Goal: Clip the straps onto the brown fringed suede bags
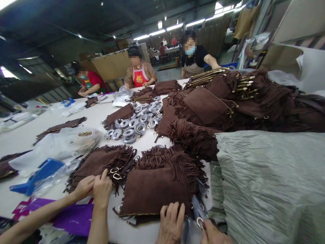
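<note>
While your left hand (171,222) lies flat with fingers spread on the brown fringed suede bag (156,191) at the table's (13,198) near edge, pinning it, your right hand (214,237) pinches a small metal ring (200,223) just beside its corner.

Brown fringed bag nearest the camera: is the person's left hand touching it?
Touching. The head view shows the left hand lying flat, with its fingers spread on the near edge of the brown fringed bag and no gap between them.
</note>
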